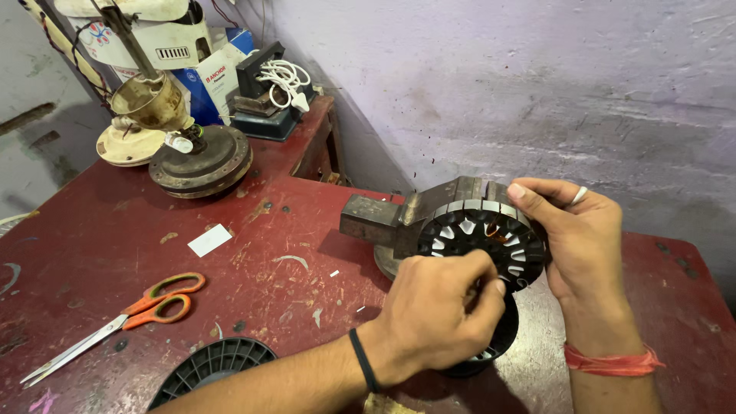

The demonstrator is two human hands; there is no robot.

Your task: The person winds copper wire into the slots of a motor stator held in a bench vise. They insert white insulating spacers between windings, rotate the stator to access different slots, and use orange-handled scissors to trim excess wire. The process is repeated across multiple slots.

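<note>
A round black slotted motor stator core (479, 238), with white slot liners and a bit of copper wire inside, is held up on edge in front of a metal bench vise (399, 215). My right hand (571, 230) grips its top right rim, with a ring on one finger. My left hand (437, 314) is pinched at the lower edge of the core, fingers closed on something thin that I cannot make out. A black plastic spool (502, 337) lies under my left hand.
Orange-handled scissors (126, 318) lie at the left on the worn red table (253, 261). A second black spool (211, 368) sits at the front edge. Fan motor parts (199, 157), boxes and a white cable (284, 77) crowd the back left corner. A purple wall stands behind.
</note>
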